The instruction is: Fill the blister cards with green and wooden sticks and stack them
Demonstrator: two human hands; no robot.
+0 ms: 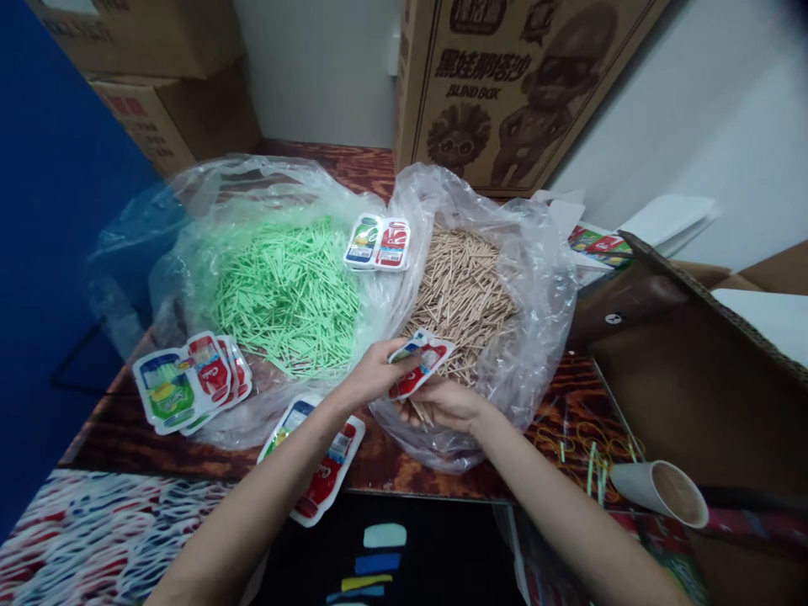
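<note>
My left hand is closed on a small printed plastic packet with a red cola side, tilted over the front of the brown stick pile. Just below it, my right hand has its fingers curled round a few thin brown sticks. Behind both hands, a heap of brown sticks lies in an open clear plastic bag. To the left, pale green sticks fill another clear bag. Between the bags rests a stack of similar packets.
More packets lie fanned at the left, others under my left forearm. On the right are a paper cup on its side, rubber bands and an open cardboard box. A large carton stands behind the bags.
</note>
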